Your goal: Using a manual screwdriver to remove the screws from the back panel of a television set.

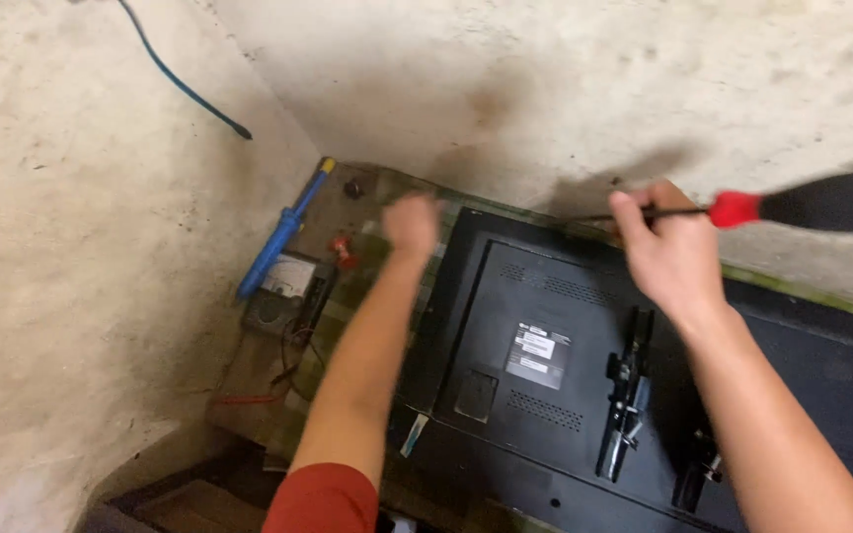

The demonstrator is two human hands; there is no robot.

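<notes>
I've got the flat television (584,365) lying face down on the tabletop (367,257), back panel up, filling most of the view. Risk first: the screwdriver (802,202) hangs above the television's far edge, and a slip of that long shaft could gouge the plastic back, I judge. My right hand (668,252) pinches its thin shaft, fingers closed round it, above the television's far edge. My left hand (410,225), blurred, looks curled shut at the television's far-left corner; I can't tell whether it holds anything. Left of the television: multimeter (283,291), blue soldering iron (283,232).

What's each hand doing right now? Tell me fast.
Left hand: closed in a fist, blurred; holding anything cannot be told.
Right hand: holding the screwdriver by its shaft.
</notes>
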